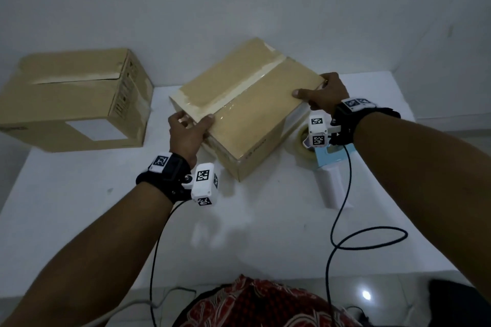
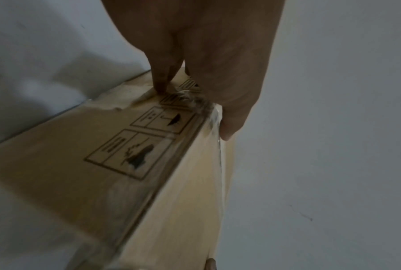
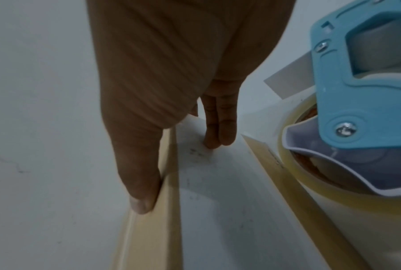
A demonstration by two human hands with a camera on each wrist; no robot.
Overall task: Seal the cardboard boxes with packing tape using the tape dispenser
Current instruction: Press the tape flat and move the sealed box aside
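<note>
Both hands are gripping one cardboard box (image 1: 247,114) at opposite ends. The left hand (image 1: 186,131) is clasping the near-left end, thumb (image 1: 206,119) lying on top across the taped seam and the fingers (image 2: 162,76) pressing down the end face, where printed handling symbols (image 2: 130,151) are showing in the left wrist view. The right hand (image 1: 325,94) is clamping the far-right corner, thumb (image 1: 301,93) flat along the top edge and fingers (image 3: 220,126) wrapping down onto the side that carries a white label (image 3: 218,182). Neither hand is spread wide; each is closing snugly over a box edge.

Clear tape (image 1: 239,93) is running along the centre seam of this box, glossy toward the left hand. The box is sitting angled on the white table (image 1: 106,220); whether it is lifting off the surface cannot be told.

Just beside the box, under the right wrist, the tape dispenser (image 1: 329,164) is lying on the table, its light blue frame (image 3: 347,76) and a roll of clear tape (image 3: 310,182) filling the right side of the right wrist view, close against the box edge. Nobody is holding it.

Well apart on the left, a second cardboard box (image 1: 77,98) is standing at the table edge with a strip along its top seam and a white label on its near face. Black cables (image 1: 345,220) are trailing from both wrist cameras across the table.
</note>
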